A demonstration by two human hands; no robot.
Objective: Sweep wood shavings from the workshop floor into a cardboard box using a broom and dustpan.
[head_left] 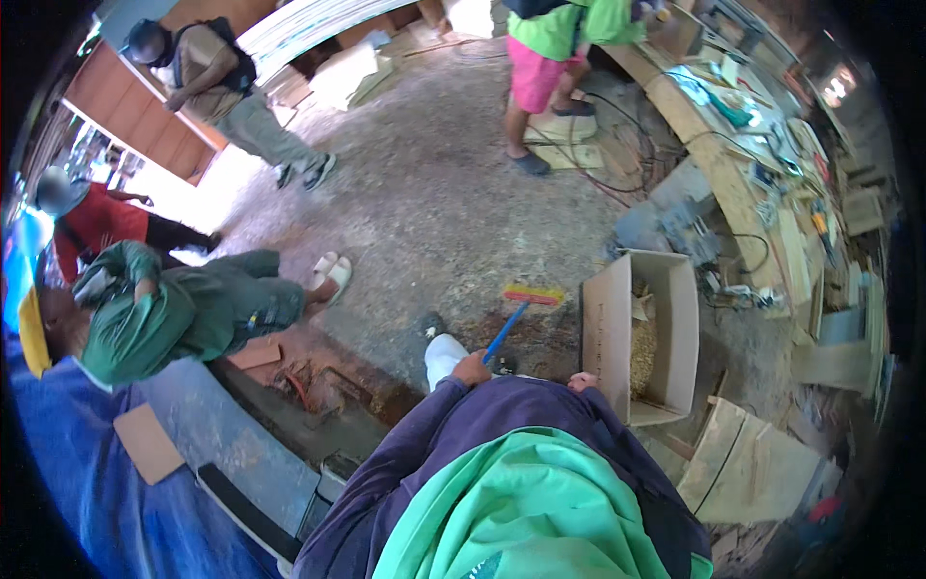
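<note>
My left hand is wrapped round the blue handle of a floor brush. The brush's yellow and red head rests on the dark floor ahead of me. At the near left edge of an open cardboard box, my right hand is closed, its fingers partly hidden, and it appears to grip the box. Inside the box lie pale wood shavings.
A workbench with tools and cables curves along the right. Wooden boards lie at the near right. People stand ahead and at left, one in a green shirt close by. Blue sheeting covers the near left.
</note>
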